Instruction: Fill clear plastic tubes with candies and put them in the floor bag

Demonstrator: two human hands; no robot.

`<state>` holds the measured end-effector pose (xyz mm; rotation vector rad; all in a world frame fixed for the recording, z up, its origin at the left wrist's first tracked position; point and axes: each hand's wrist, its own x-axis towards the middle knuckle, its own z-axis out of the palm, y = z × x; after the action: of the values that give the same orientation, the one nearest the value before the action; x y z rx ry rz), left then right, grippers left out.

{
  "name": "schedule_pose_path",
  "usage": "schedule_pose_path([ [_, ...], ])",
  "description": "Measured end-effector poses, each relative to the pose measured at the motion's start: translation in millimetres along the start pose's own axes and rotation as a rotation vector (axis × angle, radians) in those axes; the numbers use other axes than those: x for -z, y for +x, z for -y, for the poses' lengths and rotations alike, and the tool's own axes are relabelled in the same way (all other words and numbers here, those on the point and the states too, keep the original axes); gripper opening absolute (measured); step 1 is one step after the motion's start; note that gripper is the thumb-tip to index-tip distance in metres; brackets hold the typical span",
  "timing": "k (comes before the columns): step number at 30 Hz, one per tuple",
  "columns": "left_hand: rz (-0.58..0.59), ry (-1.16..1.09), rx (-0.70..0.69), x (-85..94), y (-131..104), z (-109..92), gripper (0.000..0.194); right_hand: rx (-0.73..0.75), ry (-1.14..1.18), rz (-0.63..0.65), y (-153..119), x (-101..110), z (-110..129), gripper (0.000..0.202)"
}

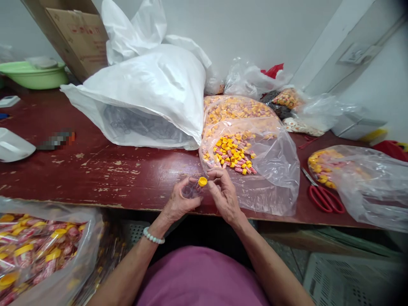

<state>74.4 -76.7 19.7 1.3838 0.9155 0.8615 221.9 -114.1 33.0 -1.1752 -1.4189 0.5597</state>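
My left hand [182, 199], with a beaded bracelet at the wrist, is closed around several clear plastic tubes [188, 191]. A yellow cap [202, 182] sits at the mouth of one tube, with something red and white below it. Right beside the cap is my right hand [225, 193], its fingers curled and the thumb apart from them. Whether its fingertips touch the cap is hard to make out. Behind that hand, a clear plastic bag [270, 178] lies open with many yellow caps on red-and-white pieces [234, 153] inside.
A large white sack [159, 80] gapes toward me, clear tubes [143, 125] inside. Red-handled scissors [323, 197] lie right, near another clear bag [369, 187]. Lower left, a bag [94, 238] holds filled, yellow-capped tubes [47, 255]. A white cup [14, 144] stands left.
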Motion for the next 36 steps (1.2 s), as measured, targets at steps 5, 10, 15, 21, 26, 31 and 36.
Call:
schedule_pose_path([
  [5, 0.069, 0.099, -0.038, 1.4, 1.3, 5.5, 0.032, 0.042, -0.089, -0.166, 26.1, -0.2, 7.8, 0.022],
  [10, 0.149, 0.261, -0.128, -6.0, -5.9, 4.1, 0.024, 0.183, -0.235, -0.152, 46.8, -24.8, 2.8, 0.029],
  [15, 0.109, 0.136, -0.039, -11.2, -4.3, 4.6, 0.025, 0.21, -0.322, -0.169, 50.8, -8.2, -11.5, 0.024],
  [21, -0.027, -0.073, 0.155, -2.5, 3.7, 4.3, 0.046, -0.092, -0.947, -0.172, 37.0, 77.0, -72.2, 0.015],
  [26, -0.048, -0.143, 0.195, -5.9, 0.8, 2.8, 0.05, -0.143, -0.982, -0.092, 17.4, 92.3, -92.5, 0.019],
  [31, -0.016, -0.03, 0.091, -11.7, 2.1, 0.4, 0.041, -0.005, -0.424, -0.014, 13.7, 63.4, -25.7, 0.02],
  [36, 0.066, 0.043, -0.034, -14.5, 4.9, -2.2, 0.027, 0.189, -0.286, 0.251, 3.3, 37.5, 32.3, 0.022],
])
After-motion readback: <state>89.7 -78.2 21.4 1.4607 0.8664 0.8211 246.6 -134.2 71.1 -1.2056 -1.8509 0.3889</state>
